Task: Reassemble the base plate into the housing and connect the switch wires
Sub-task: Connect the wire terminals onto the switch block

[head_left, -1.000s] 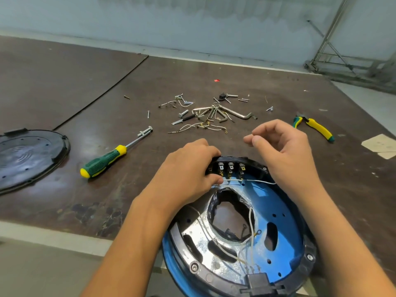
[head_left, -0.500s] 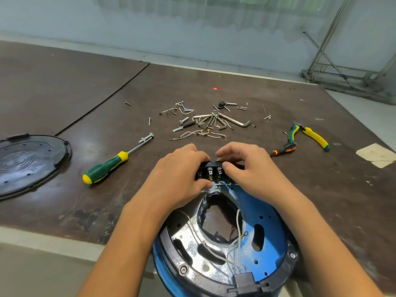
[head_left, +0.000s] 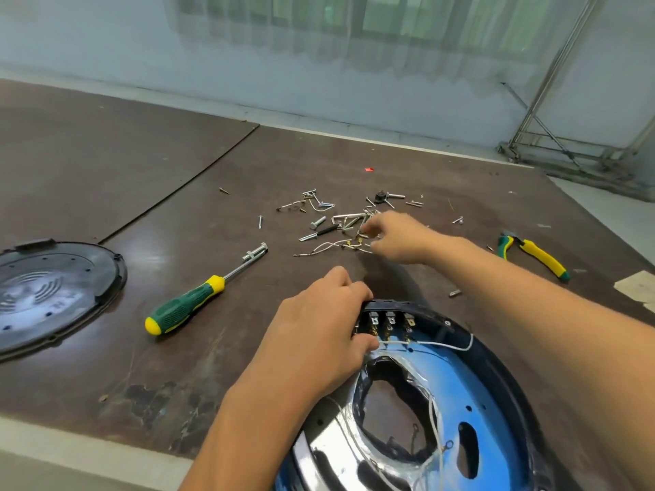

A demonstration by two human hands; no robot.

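Housing [head_left: 443, 318] is steadied by the left hand [head_left: 315, 349] gripping its switch block [head_left: 388, 322]; right hand [head_left: 397, 237], fingers curled over loose hardware [head_left: 319, 225], grip contents indeterminate.

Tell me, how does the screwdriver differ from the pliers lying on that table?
The screwdriver has one straight handle, mostly green with yellow ends; the pliers have two handles, mostly yellow with green ends. The screwdriver lies left of the housing; the pliers lie farther off to its right. Both have green-and-yellow grips and lie untouched on the table.
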